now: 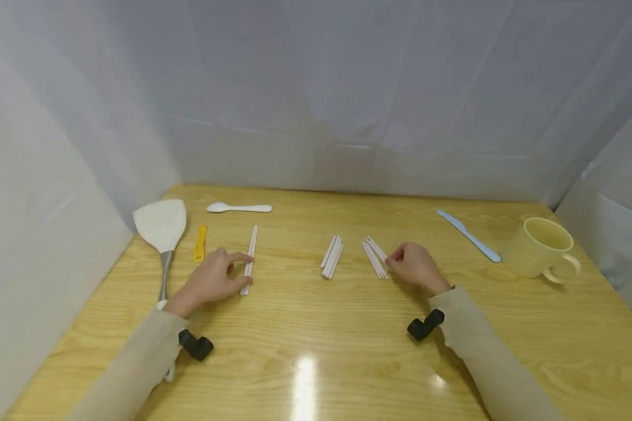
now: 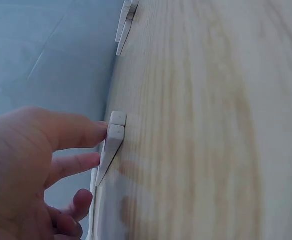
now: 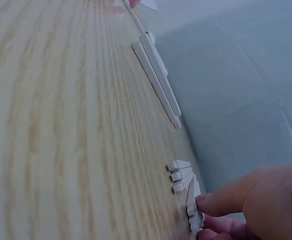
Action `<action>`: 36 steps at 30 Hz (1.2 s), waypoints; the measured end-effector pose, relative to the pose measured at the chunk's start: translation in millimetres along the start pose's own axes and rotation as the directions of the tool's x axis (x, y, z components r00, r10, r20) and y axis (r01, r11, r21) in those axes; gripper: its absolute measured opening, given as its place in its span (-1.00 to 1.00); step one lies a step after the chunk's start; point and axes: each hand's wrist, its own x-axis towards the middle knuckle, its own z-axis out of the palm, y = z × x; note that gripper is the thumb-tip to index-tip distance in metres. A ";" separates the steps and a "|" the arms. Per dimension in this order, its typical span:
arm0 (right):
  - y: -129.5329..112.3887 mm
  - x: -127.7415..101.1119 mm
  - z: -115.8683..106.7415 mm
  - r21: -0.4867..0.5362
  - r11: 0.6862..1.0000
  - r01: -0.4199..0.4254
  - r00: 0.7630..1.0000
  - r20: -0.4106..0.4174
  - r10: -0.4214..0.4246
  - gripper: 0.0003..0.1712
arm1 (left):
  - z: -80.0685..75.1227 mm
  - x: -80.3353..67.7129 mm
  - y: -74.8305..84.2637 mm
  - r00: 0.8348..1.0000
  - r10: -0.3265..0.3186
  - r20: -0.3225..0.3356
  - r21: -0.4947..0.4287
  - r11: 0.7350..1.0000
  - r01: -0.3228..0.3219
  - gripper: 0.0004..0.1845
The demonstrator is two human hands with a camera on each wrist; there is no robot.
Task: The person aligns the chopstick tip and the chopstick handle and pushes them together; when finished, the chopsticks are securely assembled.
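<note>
On the left of the table, a pair of long white chopsticks (image 1: 253,242) lies side by side. My left hand (image 1: 218,278) touches its left side with thumb and forefinger spread apart; in the left wrist view the thumb (image 2: 78,131) meets the chopsticks close to their near end. A group of short white sticks (image 1: 373,260) lies right of centre, fanned out. My right hand (image 1: 413,266) pinches the rightmost stick (image 3: 191,205) between thumb and fingers, low over the table. Between the hands lies another bunch of short white sticks (image 1: 332,258).
A white spatula (image 1: 162,225) with a grey neck lies at the far left, partly under my left forearm. Near it are a small orange-yellow tool (image 1: 201,243) and a white spoon (image 1: 239,208). A light blue knife (image 1: 469,235) and a yellow mug (image 1: 529,254) stand to the right.
</note>
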 end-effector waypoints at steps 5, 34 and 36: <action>-1.5 -1.1 2.1 -0.006 1.000 0.010 0.999 -0.032 -0.010 -0.81 | 0.2 -0.2 2.8 0.999 -0.015 -0.029 -0.022 1.000 0.014 -0.57; 4.0 -3.0 15.7 0.359 0.928 0.094 0.979 -0.204 -0.021 -0.80 | 46.0 50.1 90.2 0.998 0.059 0.030 -0.381 0.924 -0.043 -0.79; 4.1 -2.7 15.8 0.380 0.920 0.098 0.979 -0.202 -0.021 -0.80 | 50.0 53.2 94.7 0.999 0.048 0.021 -0.361 0.932 -0.037 -0.80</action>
